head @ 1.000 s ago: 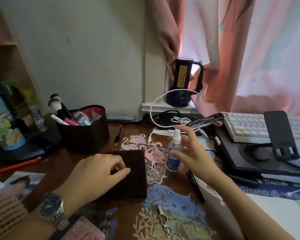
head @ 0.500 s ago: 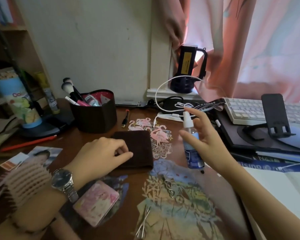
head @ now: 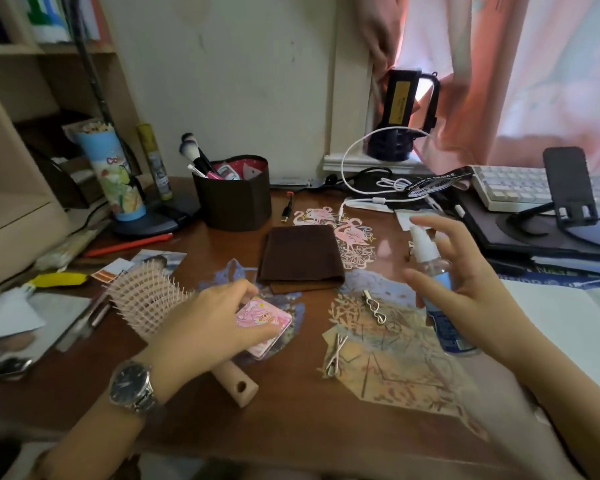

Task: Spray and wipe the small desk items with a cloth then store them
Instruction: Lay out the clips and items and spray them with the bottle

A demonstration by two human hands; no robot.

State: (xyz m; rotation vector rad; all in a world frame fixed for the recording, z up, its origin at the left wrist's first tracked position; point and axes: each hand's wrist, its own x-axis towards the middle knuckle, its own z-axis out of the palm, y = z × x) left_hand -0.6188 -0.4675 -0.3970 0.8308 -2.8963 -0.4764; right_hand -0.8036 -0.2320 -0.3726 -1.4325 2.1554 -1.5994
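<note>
Right hand (head: 471, 289) wraps my clear spray bottle (head: 440, 296), blue label unreadable; left hand (head: 215, 323) pinches glossy pink rectangular case (head: 267, 323).

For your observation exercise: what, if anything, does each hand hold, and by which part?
The right hand holds the spray bottle around its body. The left hand grips the pink case at its near-left edge.

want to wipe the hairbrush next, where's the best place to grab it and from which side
Grip the hairbrush by its wooden handle, whose end with a hole pokes out toward the desk's near edge, below the left hand. Come from above at that near end: the bristles point up at the far end, and the left hand, resting on the pink case, covers the middle.
</note>
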